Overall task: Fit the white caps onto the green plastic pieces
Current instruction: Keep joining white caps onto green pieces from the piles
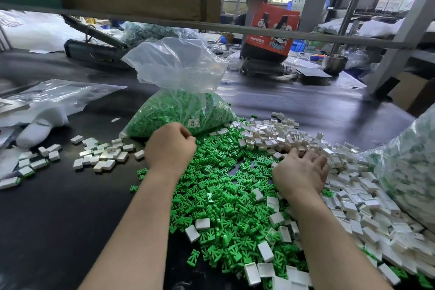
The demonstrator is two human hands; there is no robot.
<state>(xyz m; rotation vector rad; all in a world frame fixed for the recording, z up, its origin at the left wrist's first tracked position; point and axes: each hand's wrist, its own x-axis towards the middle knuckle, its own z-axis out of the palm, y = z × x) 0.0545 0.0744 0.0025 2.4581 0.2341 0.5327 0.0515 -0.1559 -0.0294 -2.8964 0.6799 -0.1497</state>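
A heap of loose green plastic pieces (221,186) covers the middle of the dark table. White caps (353,186) are piled along its right side, and a few lie scattered on the green heap. My left hand (170,146) is curled into a fist over the far left edge of the green heap, and its palm side is hidden. My right hand (301,172) lies palm down where the two heaps meet, its fingers reaching into the white caps. Finished white-capped pieces (101,155) lie in a loose group at the left.
An open clear bag of green pieces (179,110) stands just beyond my left hand. A bag of mixed parts (409,167) bulges at the right edge. Plastic sheets and a white glove (37,129) lie at the left. Another person sits across the table behind a red bag (270,33).
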